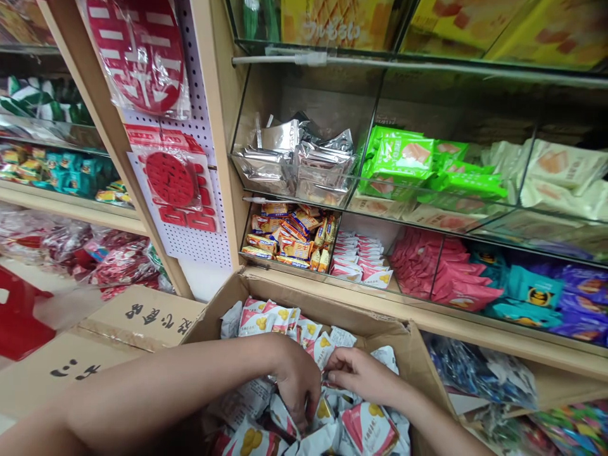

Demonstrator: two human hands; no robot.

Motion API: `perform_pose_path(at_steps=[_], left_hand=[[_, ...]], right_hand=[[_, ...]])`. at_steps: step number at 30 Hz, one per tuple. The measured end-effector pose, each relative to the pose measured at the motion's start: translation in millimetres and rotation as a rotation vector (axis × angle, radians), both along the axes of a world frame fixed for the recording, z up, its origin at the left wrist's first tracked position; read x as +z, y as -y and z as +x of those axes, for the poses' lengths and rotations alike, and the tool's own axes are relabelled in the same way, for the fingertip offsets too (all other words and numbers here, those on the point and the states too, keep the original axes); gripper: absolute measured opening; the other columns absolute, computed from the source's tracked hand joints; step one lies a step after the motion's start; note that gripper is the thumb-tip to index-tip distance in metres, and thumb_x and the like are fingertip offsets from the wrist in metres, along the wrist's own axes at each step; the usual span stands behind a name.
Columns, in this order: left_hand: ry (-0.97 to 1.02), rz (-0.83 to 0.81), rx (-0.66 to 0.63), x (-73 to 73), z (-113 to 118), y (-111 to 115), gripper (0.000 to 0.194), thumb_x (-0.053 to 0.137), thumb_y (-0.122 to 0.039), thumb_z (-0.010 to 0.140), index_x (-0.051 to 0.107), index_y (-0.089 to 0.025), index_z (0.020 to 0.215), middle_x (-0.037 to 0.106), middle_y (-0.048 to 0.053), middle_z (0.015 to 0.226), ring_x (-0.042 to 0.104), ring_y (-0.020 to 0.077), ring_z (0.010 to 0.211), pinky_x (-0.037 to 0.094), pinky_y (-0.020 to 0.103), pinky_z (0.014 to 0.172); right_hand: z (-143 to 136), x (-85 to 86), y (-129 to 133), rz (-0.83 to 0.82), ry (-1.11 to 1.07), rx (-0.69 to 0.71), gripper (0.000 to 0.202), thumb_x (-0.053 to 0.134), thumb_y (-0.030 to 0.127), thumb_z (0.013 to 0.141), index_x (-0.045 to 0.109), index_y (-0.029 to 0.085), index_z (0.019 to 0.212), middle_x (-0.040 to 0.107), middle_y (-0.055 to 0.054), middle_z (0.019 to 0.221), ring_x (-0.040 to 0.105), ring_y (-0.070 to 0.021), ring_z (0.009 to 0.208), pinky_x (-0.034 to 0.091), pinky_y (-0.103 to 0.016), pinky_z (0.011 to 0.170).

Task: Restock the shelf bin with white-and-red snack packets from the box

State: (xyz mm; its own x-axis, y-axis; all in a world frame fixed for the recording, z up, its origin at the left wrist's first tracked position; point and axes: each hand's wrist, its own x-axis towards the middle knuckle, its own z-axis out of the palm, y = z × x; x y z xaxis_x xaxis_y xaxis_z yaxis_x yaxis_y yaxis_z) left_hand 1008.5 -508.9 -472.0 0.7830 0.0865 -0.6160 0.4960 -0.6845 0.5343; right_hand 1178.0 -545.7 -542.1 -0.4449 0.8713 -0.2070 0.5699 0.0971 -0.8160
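An open cardboard box (375, 323) is filled with small white and pink snack packets (370, 427) with round yellow biscuits printed on them. Both of my hands reach into it. My left hand (298, 380) points downward among the packets, its fingers closed on the edge of a snack packet (284, 415); some fingertips are hidden. Just to its right, my right hand (354, 372) has bent fingers closed at the edge of another snack packet (320, 348). Its fingertips are partly covered by the packets.
Behind the box rises a shelf with clear bins: silver packs (270, 168), green packs (399, 155), orange packets (294, 234), white packets (358, 256) and pink packs (427, 266). A cardboard flap (142, 316) with handwriting lies left; a red plastic item (19, 310) stands beyond.
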Motion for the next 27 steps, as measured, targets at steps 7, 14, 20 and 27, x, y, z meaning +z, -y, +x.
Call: perform_pose_path(at_steps=[7, 14, 20, 27], left_hand=[[-0.016, -0.138, -0.041, -0.5, -3, -4, 0.029, 0.063, -0.024, 0.059, 0.065, -0.020, 0.088, 0.062, -0.002, 0.067, 0.059, 0.0183, 0.072, 0.041, 0.022, 0.060], [-0.052, -0.269, 0.048, -7.4, -3, -10, 0.044, 0.069, -0.013, 0.037, 0.065, -0.022, 0.080, 0.058, -0.007, 0.060, 0.058, 0.0149, 0.063, 0.040, 0.018, 0.052], [0.146, -0.434, 0.344, -8.6, -5, -22, 0.039, 0.071, -0.018, 0.043, 0.060, -0.019, 0.081, 0.055, -0.008, 0.056, 0.050, 0.0088, 0.052, 0.036, 0.016, 0.048], [0.704, -0.619, 0.953, 3.4, 7, -32, 0.023, 0.059, -0.023, 0.062, 0.056, -0.013, 0.082, 0.055, -0.003, 0.067, 0.047, 0.0055, 0.055, 0.036, 0.019, 0.055]], right_hand=[[3, 1.3, 2, -0.010, 0.001, -0.009, 0.013, 0.052, 0.025, 0.072, 0.059, 0.017, 0.081, 0.059, 0.000, 0.072, 0.052, -0.0117, 0.066, 0.038, -0.020, 0.056], [7, -1.0, 2, 0.003, 0.031, -0.022, 0.013, 0.053, 0.025, 0.072, 0.058, 0.017, 0.081, 0.060, 0.000, 0.074, 0.053, -0.0121, 0.067, 0.039, -0.020, 0.058], [9, 6.6, 1, 0.041, -0.031, -0.056, 0.012, 0.049, 0.020, 0.071, 0.059, 0.017, 0.078, 0.060, 0.000, 0.072, 0.053, -0.0124, 0.067, 0.040, -0.022, 0.059], [17, 30.8, -6, -0.215, -0.753, -0.353, 0.027, 0.048, 0.019, 0.069, 0.056, 0.019, 0.095, 0.062, -0.002, 0.089, 0.057, -0.0143, 0.073, 0.047, -0.030, 0.064]])
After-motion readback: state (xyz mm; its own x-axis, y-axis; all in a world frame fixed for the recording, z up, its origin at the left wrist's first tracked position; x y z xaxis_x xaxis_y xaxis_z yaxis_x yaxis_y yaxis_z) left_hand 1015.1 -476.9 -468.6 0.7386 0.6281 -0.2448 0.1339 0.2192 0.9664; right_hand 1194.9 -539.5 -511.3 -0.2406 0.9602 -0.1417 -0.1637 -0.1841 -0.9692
